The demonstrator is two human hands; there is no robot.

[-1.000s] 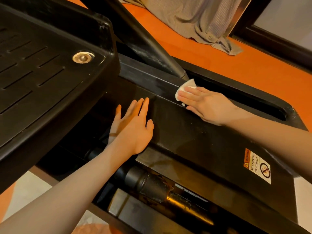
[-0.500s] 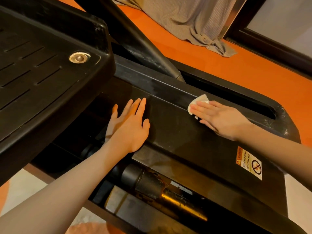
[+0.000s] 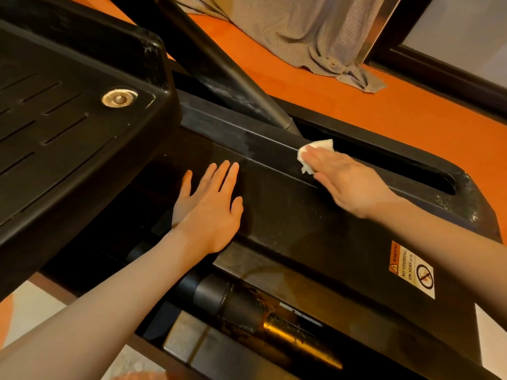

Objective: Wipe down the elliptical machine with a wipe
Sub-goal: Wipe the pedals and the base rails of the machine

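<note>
The black plastic elliptical machine (image 3: 315,229) fills most of the view, its long glossy base cover running from the middle toward the lower right edge. Over its left part hangs a broad black ribbed foot pedal (image 3: 68,127) with a round brass-coloured bolt (image 3: 119,98) near its raised far rim. Behind the machine lies the orange floor (image 3: 384,111), and on it, at the top, a crumpled grey-beige cloth (image 3: 315,31). A dark slanted metal tube (image 3: 219,69) comes down from the top and enters the long slot (image 3: 397,168) along the cover's far edge. Below the cover's near edge sits a dark cylindrical roller with a brass-toned shaft (image 3: 260,314).

The left hand (image 3: 211,209) lies flat on the cover close to the pedal, palm down, fingers straight and together, holding nothing. The right hand (image 3: 348,179) rests farther right, near the cover's far edge, its straight fingers pressing a small crumpled white wipe (image 3: 315,149) against the ridge just beside the slot, right by the foot of the tube; part of the wipe sticks out past the fingertips. So the grip of either hand is spread flat, neither one curled round anything.

Near the cover's right end is a small orange-and-white warning sticker (image 3: 411,270) reading "no stepping on surface". Pale dust speckles the rounded right corner of the cover.
</note>
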